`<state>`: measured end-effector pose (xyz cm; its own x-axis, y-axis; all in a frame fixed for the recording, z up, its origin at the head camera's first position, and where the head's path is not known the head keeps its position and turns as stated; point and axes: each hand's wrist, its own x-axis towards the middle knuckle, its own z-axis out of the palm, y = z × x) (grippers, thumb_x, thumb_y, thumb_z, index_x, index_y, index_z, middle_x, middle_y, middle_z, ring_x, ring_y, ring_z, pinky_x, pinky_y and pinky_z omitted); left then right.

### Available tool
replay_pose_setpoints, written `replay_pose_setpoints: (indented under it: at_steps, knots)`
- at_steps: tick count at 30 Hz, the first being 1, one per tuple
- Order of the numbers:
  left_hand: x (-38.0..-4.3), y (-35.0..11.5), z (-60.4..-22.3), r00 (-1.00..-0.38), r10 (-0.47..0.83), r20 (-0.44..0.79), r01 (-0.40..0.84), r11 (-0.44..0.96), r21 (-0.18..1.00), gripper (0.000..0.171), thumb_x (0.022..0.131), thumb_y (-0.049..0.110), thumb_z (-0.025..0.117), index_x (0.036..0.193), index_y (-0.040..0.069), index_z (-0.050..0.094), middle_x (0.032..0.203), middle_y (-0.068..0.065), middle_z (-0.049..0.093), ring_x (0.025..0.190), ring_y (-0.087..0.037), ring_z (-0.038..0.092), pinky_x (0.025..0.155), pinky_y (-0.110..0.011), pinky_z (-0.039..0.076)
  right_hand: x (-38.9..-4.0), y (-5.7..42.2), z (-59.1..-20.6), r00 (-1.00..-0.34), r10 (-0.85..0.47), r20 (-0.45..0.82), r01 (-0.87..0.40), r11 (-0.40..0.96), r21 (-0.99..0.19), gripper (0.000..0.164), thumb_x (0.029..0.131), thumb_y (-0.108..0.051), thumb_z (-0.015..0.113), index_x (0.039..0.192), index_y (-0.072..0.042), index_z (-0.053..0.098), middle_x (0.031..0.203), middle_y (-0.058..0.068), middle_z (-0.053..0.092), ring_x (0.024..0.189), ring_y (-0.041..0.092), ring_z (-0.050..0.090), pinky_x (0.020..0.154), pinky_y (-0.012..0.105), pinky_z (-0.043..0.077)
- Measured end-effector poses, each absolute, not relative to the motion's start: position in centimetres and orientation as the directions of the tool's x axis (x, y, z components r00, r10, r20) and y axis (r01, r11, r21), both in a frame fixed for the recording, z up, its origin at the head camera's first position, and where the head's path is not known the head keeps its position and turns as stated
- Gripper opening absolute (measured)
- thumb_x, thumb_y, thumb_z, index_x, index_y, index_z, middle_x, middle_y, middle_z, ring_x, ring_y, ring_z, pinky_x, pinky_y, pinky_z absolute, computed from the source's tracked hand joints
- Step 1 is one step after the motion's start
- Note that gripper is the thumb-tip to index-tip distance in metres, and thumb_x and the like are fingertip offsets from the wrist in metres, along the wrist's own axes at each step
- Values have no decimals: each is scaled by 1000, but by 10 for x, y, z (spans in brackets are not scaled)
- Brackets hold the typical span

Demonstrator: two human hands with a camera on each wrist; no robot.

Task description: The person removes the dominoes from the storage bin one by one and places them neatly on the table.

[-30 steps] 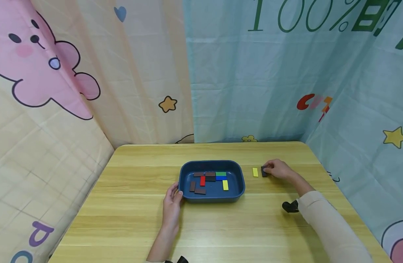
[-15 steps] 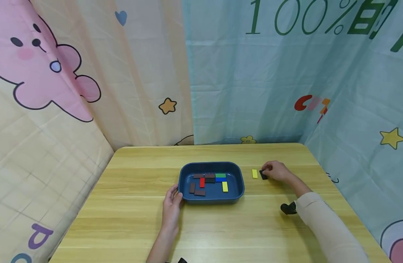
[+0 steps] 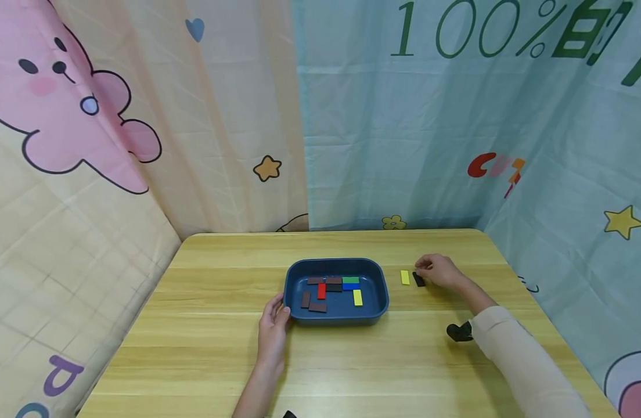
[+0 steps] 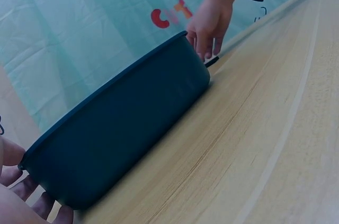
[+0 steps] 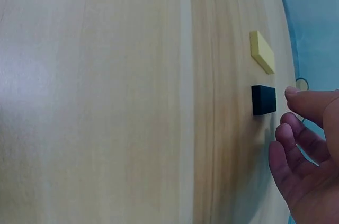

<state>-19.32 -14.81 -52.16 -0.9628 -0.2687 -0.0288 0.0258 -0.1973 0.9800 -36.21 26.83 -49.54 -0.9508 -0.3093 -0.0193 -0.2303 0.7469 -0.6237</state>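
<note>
A dark blue rectangular tray [image 3: 337, 319] stands on the table, and my left hand [image 3: 272, 331] grips its left end, thumb at the rim and fingers against the outer wall. Inside lie several small flat blocks: brown, black, a red block [image 3: 321, 291], a green one, a blue one and a yellow one. To the right of the tray, a black rectangular block [image 5: 264, 100] rests slightly turned beside a yellow block [image 5: 262, 52]. My right hand [image 3: 439, 271] hovers just beyond the black block, its fingers loosely bent and holding nothing; the right wrist view shows a gap between them.
The wooden table [image 3: 211, 371] has its far edge close behind the tray and blocks. Printed curtains [image 3: 383, 145] hang around the back and sides. A black strap end [image 3: 459, 332] sticks out at the right sleeve [image 3: 519, 360].
My right fingers held the black block one second ago; it has turned at a slant, and the fingers have let go and lifted slightly away. The left hand stays on the tray.
</note>
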Motion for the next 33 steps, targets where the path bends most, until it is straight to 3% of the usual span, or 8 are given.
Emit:
replay_pose_setpoints:
  at_steps: [13,33]
  knots:
    - [-190,-146,-519,-965,-260,-20,36,-211,977,46,109,3,45,153,-4,37,157,-26,39,143,-37,41,115,-48,37,-366,246,-475,-919,-395,4,-313,721,-618,23,101,-8,66,118,8,68,101,10,67,98,33,65,83,46,58]
    - [-191,-147,-520,-964,-266,-16,41,-209,977,45,109,3,45,153,-5,38,156,-26,41,143,-37,41,115,-46,38,-362,196,-456,-851,-522,63,-451,662,-599,19,99,-8,70,113,4,71,94,2,69,86,20,66,77,40,57]
